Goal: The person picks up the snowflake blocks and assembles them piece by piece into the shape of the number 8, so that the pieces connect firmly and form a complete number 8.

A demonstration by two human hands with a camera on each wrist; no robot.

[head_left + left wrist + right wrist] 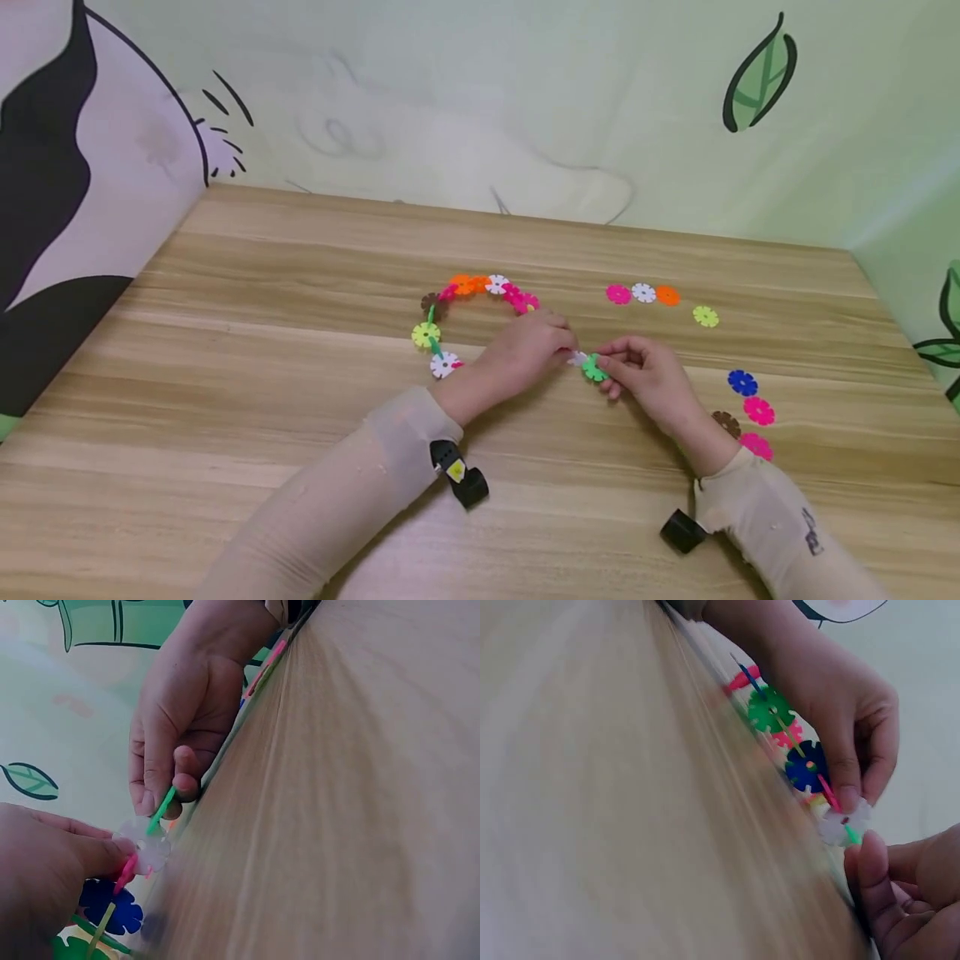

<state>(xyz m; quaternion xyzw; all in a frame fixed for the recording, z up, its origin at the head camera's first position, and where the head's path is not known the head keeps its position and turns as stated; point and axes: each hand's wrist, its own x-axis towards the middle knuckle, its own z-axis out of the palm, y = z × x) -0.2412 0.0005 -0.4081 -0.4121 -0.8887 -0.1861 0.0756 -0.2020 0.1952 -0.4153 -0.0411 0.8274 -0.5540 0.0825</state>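
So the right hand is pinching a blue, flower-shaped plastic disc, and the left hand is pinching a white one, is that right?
Not quite: the right hand is pinching a green, flower-shaped plastic disc, as the head view shows. The left hand does pinch a white disc.

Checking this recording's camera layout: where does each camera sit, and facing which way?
Head: on the head, facing forward and down at the table; left hand, right hand and forearms show.
Left wrist: on that wrist, facing its work; left hand lower left, right hand above.
Right wrist: on that wrist, facing its work; right hand lower right, left hand above.
Wrist views share the white disc.
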